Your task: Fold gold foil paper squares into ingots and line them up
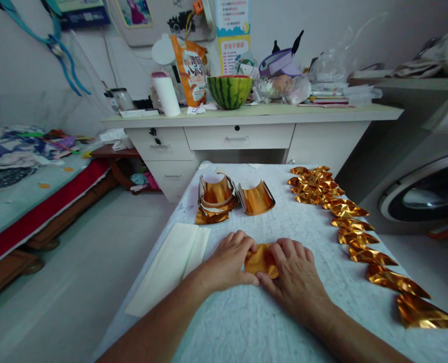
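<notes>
A small piece of gold foil lies on the cloth-covered table between both hands. My left hand grips its left edge, fingers curled with the thumb below. My right hand holds the right edge in the same way. Farther back are a curled stack of gold foil sheets and a second curled stack. Pale folded paper lies left of my left hand. Several folded gold foil pieces form a line along the table's right side.
The table has a quilted light cover. Behind it, a white desk bears a watermelon half, an orange bag and a paper roll. A washing machine stands right, a bed left.
</notes>
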`<state>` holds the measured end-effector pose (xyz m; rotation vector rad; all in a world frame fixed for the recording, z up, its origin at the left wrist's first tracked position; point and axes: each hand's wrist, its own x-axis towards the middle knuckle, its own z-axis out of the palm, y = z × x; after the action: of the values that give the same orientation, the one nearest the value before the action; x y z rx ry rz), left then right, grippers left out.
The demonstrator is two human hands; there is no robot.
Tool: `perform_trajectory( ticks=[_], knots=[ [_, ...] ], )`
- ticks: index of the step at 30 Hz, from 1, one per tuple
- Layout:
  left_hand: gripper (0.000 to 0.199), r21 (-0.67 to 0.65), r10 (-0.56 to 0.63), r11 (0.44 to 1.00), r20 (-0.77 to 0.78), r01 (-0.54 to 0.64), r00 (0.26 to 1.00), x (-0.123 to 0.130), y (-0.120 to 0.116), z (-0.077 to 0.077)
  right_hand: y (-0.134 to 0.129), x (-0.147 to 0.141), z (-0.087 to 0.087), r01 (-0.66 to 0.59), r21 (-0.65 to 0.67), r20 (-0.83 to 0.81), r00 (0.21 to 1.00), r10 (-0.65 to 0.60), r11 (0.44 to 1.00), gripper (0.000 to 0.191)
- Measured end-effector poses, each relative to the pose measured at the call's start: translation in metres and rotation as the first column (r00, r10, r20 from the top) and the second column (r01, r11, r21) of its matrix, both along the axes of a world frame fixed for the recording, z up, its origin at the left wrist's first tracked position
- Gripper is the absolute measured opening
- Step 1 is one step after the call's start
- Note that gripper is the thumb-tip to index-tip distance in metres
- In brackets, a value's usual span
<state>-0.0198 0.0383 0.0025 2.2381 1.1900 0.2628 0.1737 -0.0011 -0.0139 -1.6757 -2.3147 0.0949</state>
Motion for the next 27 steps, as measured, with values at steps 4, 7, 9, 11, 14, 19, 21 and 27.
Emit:
perform_trajectory(
  ticks=[4, 7, 9, 11, 14, 19, 21, 27],
  knots=[
    [0.051, 0.009, 0.035, 0.999, -0.022, -0.035, 0.999, 0.001, 0.000, -0.001, 0.001, -0.001, 0.002, -0.006, -0.014, 0.001, 1.000, 0.006, 1.000, 0.043],
    [0.052, 0.013, 0.045, 0.999, -0.023, -0.045, 0.999, 0.001, 0.000, -0.002, 0.001, 0.003, 0.003, -0.029, -0.029, -0.026, 0.999, 0.028, 0.999, 0.040],
    [0.053, 0.010, 0.043, 0.999, -0.013, -0.043, 0.999, 0.001, 0.000, -0.003, 0.001, 0.007, 0.002, -0.043, -0.031, -0.048, 0.998, 0.042, 0.999, 0.037],
    [0.054, 0.003, 0.045, 0.999, -0.013, -0.045, 0.999, 0.000, 0.000, -0.004, 0.000, 0.012, 0.000, -0.051, -0.023, -0.067, 0.997, 0.050, 0.998, 0.035],
    [0.055, -0.005, 0.052, 0.999, -0.019, -0.053, 0.998, 0.000, 0.002, -0.006, 0.001, 0.021, -0.004, -0.052, -0.019, -0.075, 0.996, 0.050, 0.998, 0.033],
    [0.057, -0.006, 0.038, 0.999, -0.015, -0.038, 0.999, -0.002, 0.002, -0.007, 0.003, 0.036, -0.008, -0.064, -0.019, -0.065, 0.996, 0.063, 0.998, 0.044],
    [0.056, -0.008, 0.033, 0.999, -0.023, -0.033, 0.999, -0.002, 0.002, -0.006, 0.005, 0.041, -0.008, -0.069, -0.038, -0.061, 0.996, 0.066, 0.997, 0.048],
    [0.057, -0.014, 0.029, 0.999, -0.017, -0.029, 0.999, -0.004, 0.001, -0.004, 0.010, 0.055, -0.010, -0.088, -0.058, -0.042, 0.995, 0.085, 0.994, 0.064]
  ],
)
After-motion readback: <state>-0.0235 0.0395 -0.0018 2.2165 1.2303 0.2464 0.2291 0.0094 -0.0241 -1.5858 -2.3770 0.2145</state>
